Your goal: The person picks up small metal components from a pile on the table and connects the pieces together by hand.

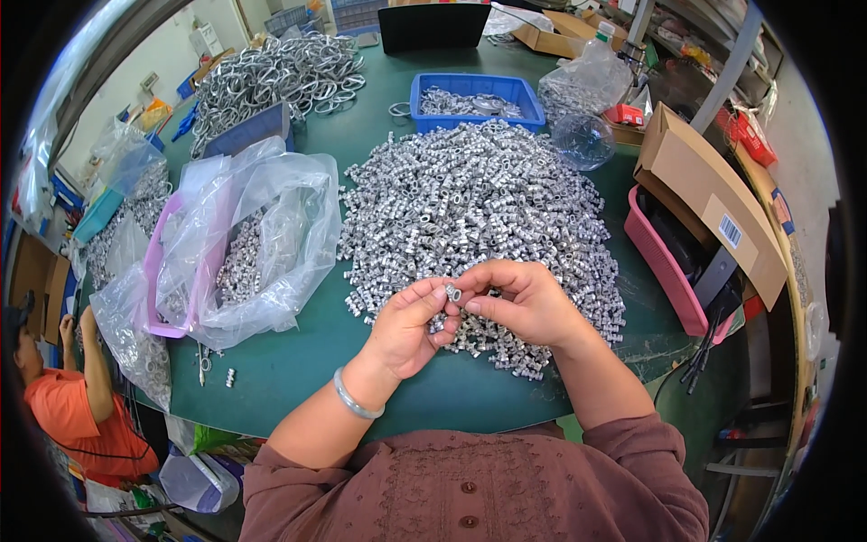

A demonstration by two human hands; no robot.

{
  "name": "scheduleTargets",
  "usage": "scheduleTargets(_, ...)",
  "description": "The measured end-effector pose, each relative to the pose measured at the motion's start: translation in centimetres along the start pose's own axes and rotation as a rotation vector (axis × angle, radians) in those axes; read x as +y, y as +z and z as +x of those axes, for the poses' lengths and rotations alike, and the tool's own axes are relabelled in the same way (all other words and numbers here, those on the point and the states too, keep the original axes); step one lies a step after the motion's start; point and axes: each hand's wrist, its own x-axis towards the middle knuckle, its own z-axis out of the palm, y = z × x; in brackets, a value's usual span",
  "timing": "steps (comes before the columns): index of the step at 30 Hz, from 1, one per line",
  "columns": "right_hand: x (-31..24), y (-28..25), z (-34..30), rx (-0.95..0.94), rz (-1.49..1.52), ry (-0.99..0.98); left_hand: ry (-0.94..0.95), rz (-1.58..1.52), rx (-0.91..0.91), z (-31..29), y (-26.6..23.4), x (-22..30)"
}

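In front of the big heap of small silvery metal fittings (479,199), my two hands meet. Thumb and fingers of my left hand (402,330) pinch one small ribbed metal fitting (452,293), its open round end showing. My right hand (524,303) is closed too, thumb and forefinger at the right side of the same fitting. Whether a second small part is between the right fingertips, I cannot tell. The heap's near edge lies just beneath both hands.
Left of the heap, a purple basket (155,266) lined with clear plastic holds more fittings. A blue tray (479,79) of metal parts stands behind, with metal rings (280,77) piled far left. At right are a pink basket (664,266) and cardboard (713,199). Another person (90,415) works at left.
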Motion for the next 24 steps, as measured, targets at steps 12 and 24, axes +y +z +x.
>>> scheduleTargets(12,0.2,-6.2,0.6,0.611,-1.21,-0.314,0.061,-0.095,-0.068,0.1,0.0,0.3)
scheduleTargets(24,0.7,-3.3,2.2,0.445,-1.399,-0.338,0.036,0.029,0.021,0.1,0.0,0.3)
